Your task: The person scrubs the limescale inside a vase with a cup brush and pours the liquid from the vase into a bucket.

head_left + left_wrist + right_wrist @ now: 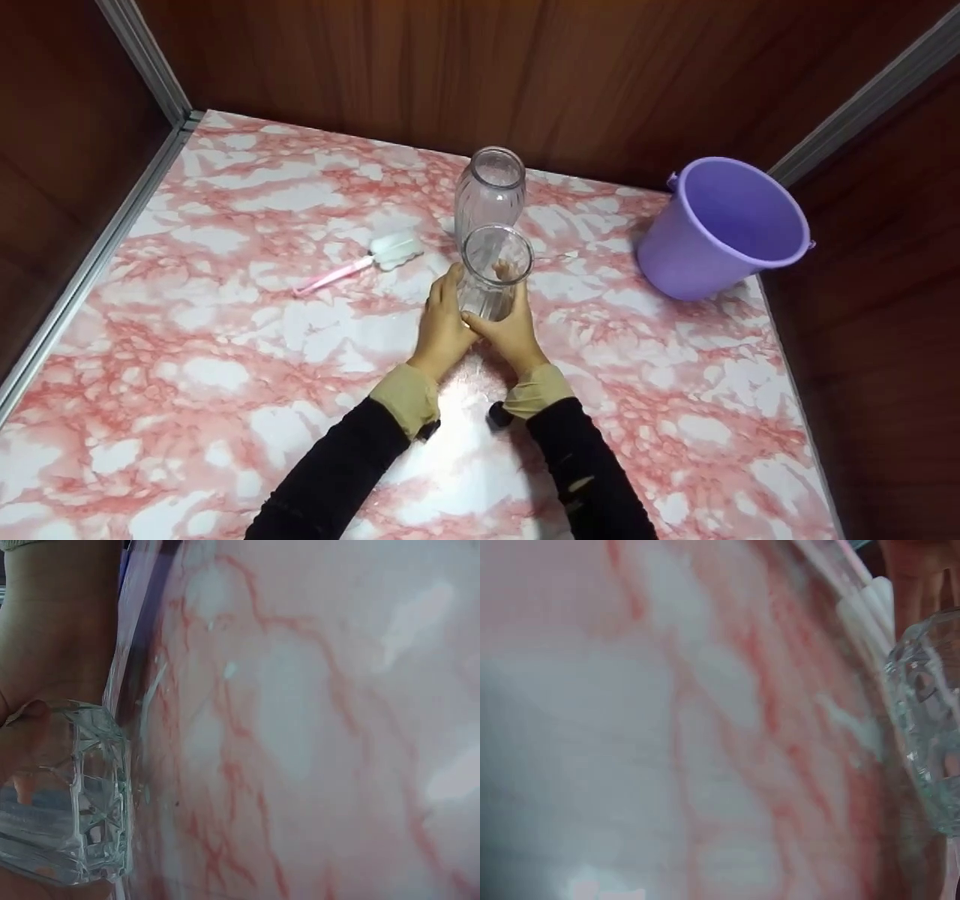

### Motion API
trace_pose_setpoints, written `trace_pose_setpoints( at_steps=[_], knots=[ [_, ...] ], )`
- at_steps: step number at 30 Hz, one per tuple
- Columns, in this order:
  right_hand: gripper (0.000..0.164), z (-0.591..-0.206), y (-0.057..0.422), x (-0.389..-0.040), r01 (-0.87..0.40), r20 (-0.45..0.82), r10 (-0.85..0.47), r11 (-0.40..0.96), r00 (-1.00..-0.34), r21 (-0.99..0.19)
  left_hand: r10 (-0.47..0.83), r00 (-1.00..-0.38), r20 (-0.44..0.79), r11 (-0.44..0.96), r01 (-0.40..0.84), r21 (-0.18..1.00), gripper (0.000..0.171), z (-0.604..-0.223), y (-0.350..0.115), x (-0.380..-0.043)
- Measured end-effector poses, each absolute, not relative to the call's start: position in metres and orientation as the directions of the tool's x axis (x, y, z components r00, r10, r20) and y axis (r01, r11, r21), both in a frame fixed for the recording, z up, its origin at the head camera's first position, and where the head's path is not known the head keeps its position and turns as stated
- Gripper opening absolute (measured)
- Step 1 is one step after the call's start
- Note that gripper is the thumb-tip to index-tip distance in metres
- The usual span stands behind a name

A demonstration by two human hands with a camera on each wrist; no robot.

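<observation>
A clear glass vase [496,259] stands between my two hands, its open rim tipped toward the camera. My left hand [442,322] grips it on the left side, and my right hand [514,330] grips it on the right, thumb across the front. The thick patterned base of this vase [101,795] shows close to the tabletop in the left wrist view; whether it touches is hard to tell. The right wrist view also catches the base [930,712] at its right edge. Directly behind is a second, ribbed glass vase [491,184], standing upright.
Left of the vases lies a bottle brush [337,274] with a pink handle and white sponge head. A purple bucket [697,247] stands at the back right. Brown panels [360,67] border the marble-patterned tabletop [225,375] at the back and sides.
</observation>
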State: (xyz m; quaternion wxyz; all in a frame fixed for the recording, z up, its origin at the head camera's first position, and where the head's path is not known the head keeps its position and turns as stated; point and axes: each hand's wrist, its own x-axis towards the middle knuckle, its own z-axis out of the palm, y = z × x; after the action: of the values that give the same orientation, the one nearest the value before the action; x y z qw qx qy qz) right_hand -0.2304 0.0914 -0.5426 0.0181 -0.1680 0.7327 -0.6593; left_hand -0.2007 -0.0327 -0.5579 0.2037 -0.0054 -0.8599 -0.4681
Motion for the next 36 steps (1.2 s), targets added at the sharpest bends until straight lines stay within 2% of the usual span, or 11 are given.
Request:
trace_pose_setpoints(
  at_steps=[7, 10, 14, 20, 29, 34, 36],
  knots=[
    [0.109, -0.538, 0.095, -0.224, -0.230, 0.213, -0.251, 0.041, -0.944, -0.972, -0.203, -0.913, 0.355, 0.603, 0.169, 0.780, 0.094, -0.556, -0.028, -0.196],
    [0.103, -0.535, 0.096, -0.222, -0.255, 0.227, -0.226, 0.103, -0.947, -0.962, -0.207, -0.912, 0.354, 0.607, 0.164, 0.777, 0.094, -0.555, -0.026, -0.196],
    [0.094, -0.532, 0.099, -0.221, -0.290, 0.264, -0.199, 0.116, -0.944, -0.950, -0.202, -0.921, 0.333, 0.596, 0.155, 0.788, 0.097, -0.553, -0.024, -0.195],
    [0.092, -0.553, 0.103, -0.234, -0.282, 0.279, -0.144, -0.005, -0.949, -0.960, -0.180, -0.937, 0.300, 0.591, 0.140, 0.794, 0.106, -0.550, -0.021, -0.193],
    [0.082, -0.556, 0.115, -0.243, -0.153, 0.154, 0.009, -0.175, -0.988, -0.973, -0.125, -0.963, 0.240, 0.580, 0.126, 0.805, 0.106, -0.541, -0.013, -0.198],
    [0.079, -0.552, 0.126, -0.254, -0.159, 0.149, 0.056, -0.265, -0.987, -0.951, -0.133, -0.972, 0.195, 0.522, 0.099, 0.847, 0.105, -0.534, 0.001, -0.205],
    [0.076, -0.556, 0.132, -0.264, -0.150, 0.138, 0.059, -0.353, -0.989, -0.924, -0.139, -0.972, 0.190, 0.475, 0.103, 0.874, 0.106, -0.531, 0.007, -0.207]
  ],
)
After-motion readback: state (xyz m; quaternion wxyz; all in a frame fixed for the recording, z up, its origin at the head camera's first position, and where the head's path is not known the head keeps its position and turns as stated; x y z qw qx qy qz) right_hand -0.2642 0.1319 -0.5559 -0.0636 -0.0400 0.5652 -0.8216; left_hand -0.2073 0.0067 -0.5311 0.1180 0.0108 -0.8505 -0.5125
